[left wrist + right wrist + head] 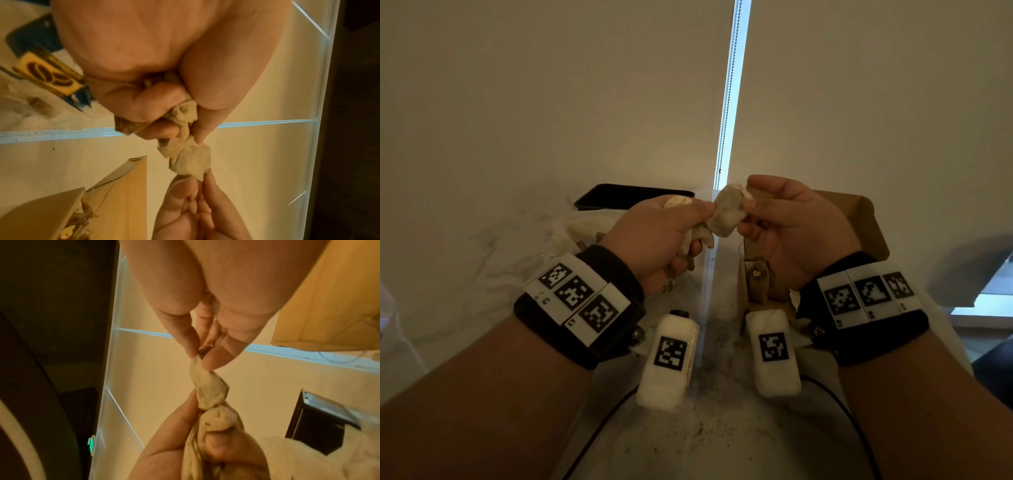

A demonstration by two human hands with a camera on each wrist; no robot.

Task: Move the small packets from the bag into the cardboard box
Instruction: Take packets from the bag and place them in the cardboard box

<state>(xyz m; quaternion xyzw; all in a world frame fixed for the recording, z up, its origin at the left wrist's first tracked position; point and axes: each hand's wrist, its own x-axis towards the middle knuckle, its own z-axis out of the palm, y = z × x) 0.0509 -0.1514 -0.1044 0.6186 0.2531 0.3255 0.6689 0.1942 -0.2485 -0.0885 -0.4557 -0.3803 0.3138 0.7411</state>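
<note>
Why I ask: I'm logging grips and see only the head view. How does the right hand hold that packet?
Observer: The right wrist view shows the right hand pinching only one corner of the packet between its fingertips.
Operator: And the left hand?
Observer: In the left wrist view, the left hand grips several crumpled packets in its fist. Its thumb tip touches that same packet.
Operator: Anything behind the fist?
Observer: A yellow label printed with coffee beans lies beside it.
</note>
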